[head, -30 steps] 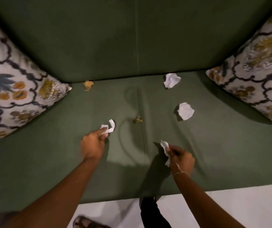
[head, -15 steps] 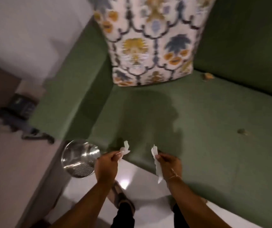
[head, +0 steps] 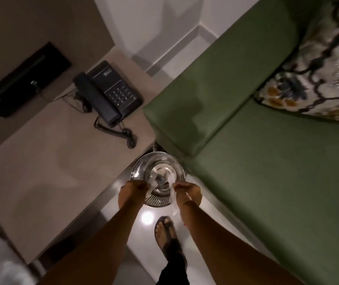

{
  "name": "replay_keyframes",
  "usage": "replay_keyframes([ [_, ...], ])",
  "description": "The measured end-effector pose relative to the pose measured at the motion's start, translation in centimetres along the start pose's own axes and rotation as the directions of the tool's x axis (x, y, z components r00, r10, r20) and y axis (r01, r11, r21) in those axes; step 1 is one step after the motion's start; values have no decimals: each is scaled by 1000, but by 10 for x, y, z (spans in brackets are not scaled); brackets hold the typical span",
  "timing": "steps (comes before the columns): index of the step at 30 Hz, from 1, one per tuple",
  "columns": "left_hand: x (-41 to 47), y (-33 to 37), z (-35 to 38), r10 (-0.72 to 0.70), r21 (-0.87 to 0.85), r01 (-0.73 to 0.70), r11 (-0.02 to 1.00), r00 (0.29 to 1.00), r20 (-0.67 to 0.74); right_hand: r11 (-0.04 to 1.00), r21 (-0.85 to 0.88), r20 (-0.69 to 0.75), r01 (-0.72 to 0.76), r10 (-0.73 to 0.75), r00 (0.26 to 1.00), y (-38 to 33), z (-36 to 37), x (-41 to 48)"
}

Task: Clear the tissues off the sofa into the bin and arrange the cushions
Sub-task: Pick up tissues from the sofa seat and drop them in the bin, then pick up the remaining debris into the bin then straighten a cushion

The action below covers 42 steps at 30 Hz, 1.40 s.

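A shiny round metal bin (head: 137, 171) stands on the floor between the side table and the green sofa (head: 277, 182). Both my hands hover over its near rim. My left hand (head: 132, 192) is pinched shut at the fingertips, where a small scrap of white tissue (head: 150, 182) barely shows against the bin's shine. My right hand (head: 188, 192) pinches a blurred white tissue strip (head: 173, 200) that hangs down beside the wrist. A patterned cushion (head: 318, 79) leans in the sofa's corner at the upper right. The sofa seat in view holds no tissues.
A beige side table (head: 51, 151) on the left carries a black telephone (head: 111, 93) with a coiled cord. A dark panel (head: 22, 81) sits on the wall behind it. My sandalled foot (head: 165, 233) stands on the glossy white floor just below the bin.
My view swung left from the sofa seat to the bin. Both hands carried their tissues off the seat and now sit above the bin's opening.
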State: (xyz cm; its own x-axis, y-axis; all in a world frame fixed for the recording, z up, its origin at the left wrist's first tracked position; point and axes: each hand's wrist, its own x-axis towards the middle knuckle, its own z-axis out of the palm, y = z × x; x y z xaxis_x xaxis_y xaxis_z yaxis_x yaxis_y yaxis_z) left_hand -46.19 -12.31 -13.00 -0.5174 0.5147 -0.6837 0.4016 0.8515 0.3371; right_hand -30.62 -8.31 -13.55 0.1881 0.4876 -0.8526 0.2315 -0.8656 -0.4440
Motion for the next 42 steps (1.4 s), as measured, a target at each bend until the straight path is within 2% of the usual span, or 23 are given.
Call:
replay_keyframes([
  [3, 16, -6, 4, -88, -61, 89, 994, 996, 20, 995, 83, 4, -60, 60, 998, 4, 23, 17],
  [6, 21, -12, 5, -84, -75, 87, 993, 996, 45, 984, 99, 114, -148, 137, 984, 7, 29, 22],
  [9, 15, -16, -3, -4, -17, 5, 1000, 999, 38, 957, 233, 115, -171, 148, 982, 8, 19, 20],
  [11, 5, -14, -8, 74, 24, -75, 997, 997, 13, 945, 270, 203, -183, 130, 970, 0, 7, 7],
  [14, -19, 2, -17, 163, 112, -163, 980, 987, 15, 941, 285, 235, -182, 115, 965, -13, -24, -12],
  [16, -45, 22, -25, 226, 213, -231, 949, 973, 46, 931, 302, 324, -205, 102, 940, -22, -58, -26],
  [19, -89, 64, -30, 352, 346, -362, 866, 931, 93, 943, 307, 307, -127, 28, 951, -30, -115, -55],
  [22, -138, 119, -18, 417, 382, -439, 813, 898, 143, 950, 311, 110, 11, -48, 993, -33, -190, -81],
  [26, -202, 192, 24, 532, 407, -559, 722, 825, 189, 975, 218, -28, 38, -32, 999, -13, -306, -91],
  [29, -249, 243, 73, 594, 397, -645, 653, 762, 259, 965, 250, -111, 83, -57, 992, 7, -391, -99],
  [33, -308, 310, 164, 654, 429, -741, 516, 664, 362, 966, 204, -252, 160, -106, 962, 45, -511, -96],
  [39, -365, 377, 308, 698, 402, -844, 355, 526, 487, 996, -66, -406, 66, -87, 910, 118, -652, -61],
  [42, -378, 399, 377, 717, 392, -882, 261, 449, 533, 990, -139, -559, 39, -111, 822, 151, -706, -32],
])
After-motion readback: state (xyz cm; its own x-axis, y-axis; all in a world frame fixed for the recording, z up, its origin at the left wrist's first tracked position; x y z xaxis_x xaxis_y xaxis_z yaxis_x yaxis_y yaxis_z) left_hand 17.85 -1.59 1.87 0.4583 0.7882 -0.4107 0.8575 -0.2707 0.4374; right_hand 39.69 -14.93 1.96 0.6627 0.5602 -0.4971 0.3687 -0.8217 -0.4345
